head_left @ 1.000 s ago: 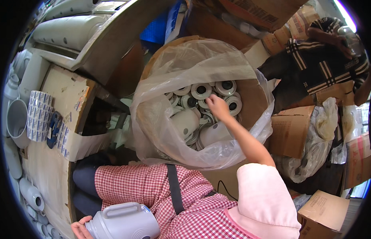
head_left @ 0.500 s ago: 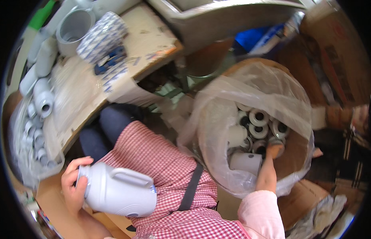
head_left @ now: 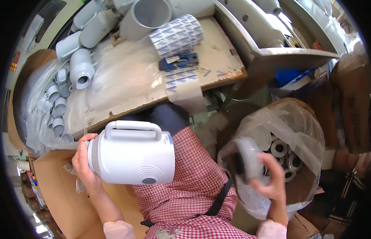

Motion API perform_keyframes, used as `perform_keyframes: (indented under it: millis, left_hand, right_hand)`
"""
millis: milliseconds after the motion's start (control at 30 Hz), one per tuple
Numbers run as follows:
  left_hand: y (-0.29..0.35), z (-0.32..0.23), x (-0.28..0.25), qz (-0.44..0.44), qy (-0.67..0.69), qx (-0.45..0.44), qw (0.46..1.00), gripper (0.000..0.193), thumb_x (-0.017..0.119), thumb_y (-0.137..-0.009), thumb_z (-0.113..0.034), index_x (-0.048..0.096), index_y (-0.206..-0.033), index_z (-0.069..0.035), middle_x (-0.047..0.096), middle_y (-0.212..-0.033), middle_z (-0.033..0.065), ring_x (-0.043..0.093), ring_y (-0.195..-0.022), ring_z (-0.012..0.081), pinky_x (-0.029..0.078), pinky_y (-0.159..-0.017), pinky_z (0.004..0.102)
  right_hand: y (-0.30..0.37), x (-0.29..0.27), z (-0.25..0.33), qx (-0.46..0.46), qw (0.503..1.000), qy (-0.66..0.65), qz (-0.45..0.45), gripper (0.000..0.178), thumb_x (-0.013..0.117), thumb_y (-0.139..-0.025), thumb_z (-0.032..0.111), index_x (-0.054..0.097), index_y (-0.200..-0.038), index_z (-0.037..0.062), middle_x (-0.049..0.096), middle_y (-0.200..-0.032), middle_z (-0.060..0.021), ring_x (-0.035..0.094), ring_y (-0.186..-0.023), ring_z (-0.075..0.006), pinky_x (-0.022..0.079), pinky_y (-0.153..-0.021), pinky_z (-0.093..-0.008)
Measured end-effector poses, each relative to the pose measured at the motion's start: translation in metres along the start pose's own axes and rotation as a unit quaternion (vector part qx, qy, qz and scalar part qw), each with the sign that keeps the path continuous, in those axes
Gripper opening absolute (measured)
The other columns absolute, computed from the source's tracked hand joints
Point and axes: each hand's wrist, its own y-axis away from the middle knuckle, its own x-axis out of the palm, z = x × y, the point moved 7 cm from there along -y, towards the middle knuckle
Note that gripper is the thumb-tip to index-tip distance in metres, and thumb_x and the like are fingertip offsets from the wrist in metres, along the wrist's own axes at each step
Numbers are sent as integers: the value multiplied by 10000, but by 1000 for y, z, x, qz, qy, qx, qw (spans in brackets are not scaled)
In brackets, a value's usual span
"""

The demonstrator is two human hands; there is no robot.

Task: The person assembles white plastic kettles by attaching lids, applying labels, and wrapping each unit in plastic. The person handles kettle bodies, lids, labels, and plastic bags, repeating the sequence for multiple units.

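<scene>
My left hand [head_left: 84, 166] grips the narrow collared end of a pale grey jug body [head_left: 131, 155]. The jug lies sideways above my lap, its handle upward and a dark oval spot low on its side. My right hand [head_left: 272, 179] is closed round a round white-rimmed part [head_left: 252, 157] with a dark middle; motion blurs it, so its exact kind is unclear. It is in front of the clear plastic bag [head_left: 273, 119], apart from the jug. Several similar ring-shaped parts [head_left: 279, 148] lie inside that bag.
A worktable [head_left: 223, 44] ahead carries a roll of printed labels [head_left: 177, 36] and a blue-black dispenser [head_left: 179, 62]. Grey jugs [head_left: 81, 68] stand or lie at its left, beside a plastic-lined box of small grey cups [head_left: 60, 105]. An open cardboard box [head_left: 58, 187] sits lower left.
My right hand has come up out of the bag, moving left with a round part. My left hand has raised and turned the jug so its handle faces up. The view has shifted.
</scene>
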Motion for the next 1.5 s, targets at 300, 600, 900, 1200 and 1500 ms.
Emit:
perform_keyframes:
  millis: [300, 600, 900, 1200, 1500]
  left_hand:
    - [34, 54, -117, -149, 53, -46, 986, 443, 512, -1109, -343, 713, -1156, 50, 736, -1105, 117, 695, -979, 168, 545, -869, 304]
    - [50, 150, -105, -191, 333, -194, 903, 472, 502, -1114, -365, 698, -1202, 55, 744, -1117, 133, 721, -1000, 205, 570, -885, 332]
    - [52, 93, -83, -195, 172, -68, 963, 515, 497, -1102, -425, 677, -1189, 49, 708, -1207, 151, 695, -1084, 270, 564, -938, 390]
    - [28, 76, -62, -98, 191, -94, 972, 691, 494, -999, -562, 601, -1312, 44, 664, -1349, 187, 623, -1277, 289, 489, -1101, 418]
    - [-38, 57, 42, 373, 134, 38, 917, 422, 617, -1085, -357, 640, -1326, -12, 665, -1321, 118, 619, -1257, 201, 468, -1100, 349]
  right_hand:
    - [-89, 231, 113, -334, 852, 293, 277, 656, 904, -678, 476, 704, -1137, 52, 471, -1532, -214, 435, -1448, -398, 264, -1240, -607]
    - [-105, 266, 111, -117, 961, -170, 184, 1225, 878, -744, 590, 249, -1593, -30, 322, -1609, -256, 374, -1490, -394, 319, -1217, -504]
    - [-94, 264, 100, -112, 966, -196, 124, 1174, 745, -831, 671, 256, -1627, -40, 331, -1634, -249, 397, -1483, -375, 348, -1205, -475]
    - [-60, 245, 90, 42, 953, -123, 272, 1104, 529, -984, 729, 137, -1664, -48, 237, -1713, -204, 268, -1566, -302, 239, -1261, -425]
    - [-106, 243, 166, -312, 918, 151, 190, 788, 550, -1002, 616, 601, -1412, -55, 541, -1504, -267, 507, -1409, -440, 364, -1192, -556]
